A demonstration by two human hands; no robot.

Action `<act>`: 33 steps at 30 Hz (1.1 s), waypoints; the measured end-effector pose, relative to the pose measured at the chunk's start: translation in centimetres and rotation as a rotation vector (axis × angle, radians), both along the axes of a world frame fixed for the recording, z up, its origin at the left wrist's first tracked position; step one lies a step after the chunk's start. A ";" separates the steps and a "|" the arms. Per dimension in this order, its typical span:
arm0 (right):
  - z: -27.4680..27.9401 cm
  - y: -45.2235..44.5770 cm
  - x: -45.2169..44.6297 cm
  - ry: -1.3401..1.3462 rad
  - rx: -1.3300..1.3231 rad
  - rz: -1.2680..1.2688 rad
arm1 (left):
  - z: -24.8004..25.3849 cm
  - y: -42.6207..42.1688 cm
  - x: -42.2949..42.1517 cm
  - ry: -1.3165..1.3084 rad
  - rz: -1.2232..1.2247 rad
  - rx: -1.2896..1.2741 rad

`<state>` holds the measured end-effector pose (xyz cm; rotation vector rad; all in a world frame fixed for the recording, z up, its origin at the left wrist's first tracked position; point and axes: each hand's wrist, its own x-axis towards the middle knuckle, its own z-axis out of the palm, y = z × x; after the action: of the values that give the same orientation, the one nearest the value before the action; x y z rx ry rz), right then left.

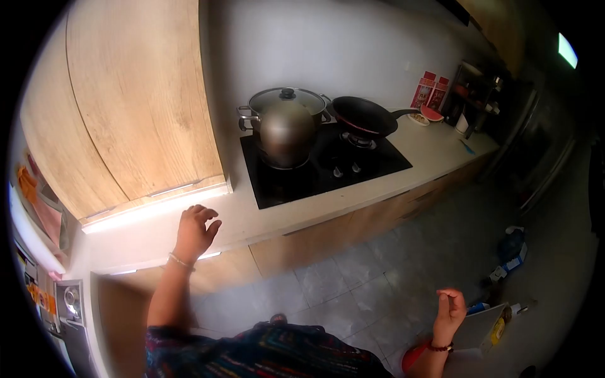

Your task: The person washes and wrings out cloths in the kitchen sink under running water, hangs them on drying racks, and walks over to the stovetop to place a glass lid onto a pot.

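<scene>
My left hand (197, 228) hovers over the pale counter (239, 220), just left of the black gas hob (328, 170). Its fingers are loosely bent and the thumb stands apart, with nothing between them. My right hand (449, 310) hangs over the floor at the lower right, its fingers curled in and no object showing in them. On the hob's left side sits a large steel pot (287, 132) with a glass lid (302, 97). A black frying pan (365, 116) rests on the right burner, its handle pointing right.
Wooden wall cabinets (138, 94) hang at the upper left. Red packets (430, 91), a small plate (418, 119) and a dark rack (476, 94) stand at the counter's right end. Boxes (491, 327) and a bottle (512, 242) are on the floor at right. A sink (70, 299) shows at the left edge.
</scene>
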<state>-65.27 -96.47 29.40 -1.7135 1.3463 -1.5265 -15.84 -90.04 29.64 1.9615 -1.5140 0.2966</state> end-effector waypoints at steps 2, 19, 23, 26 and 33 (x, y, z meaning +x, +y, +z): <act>0.0 -2.3 2.5 0.011 -0.006 0.005 | 3.5 -5.1 2.0 -0.149 -0.064 -0.091; -2.2 -31.2 6.4 0.125 0.052 0.196 | 14.0 -34.4 5.7 -0.255 0.161 0.093; -2.3 -38.4 6.6 0.116 0.046 0.305 | 14.4 -37.4 6.0 -0.220 0.253 0.181; -2.2 -41.4 7.4 0.194 0.083 0.321 | 14.0 -39.6 6.0 -0.154 0.305 0.261; -2.9 -42.9 9.7 0.158 0.099 0.389 | 13.1 -43.4 6.8 -0.146 0.384 0.416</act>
<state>-55.61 -139.37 26.46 -1.9278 1.0591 -1.1100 -9.02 -133.43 42.78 2.6174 -1.3564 0.3087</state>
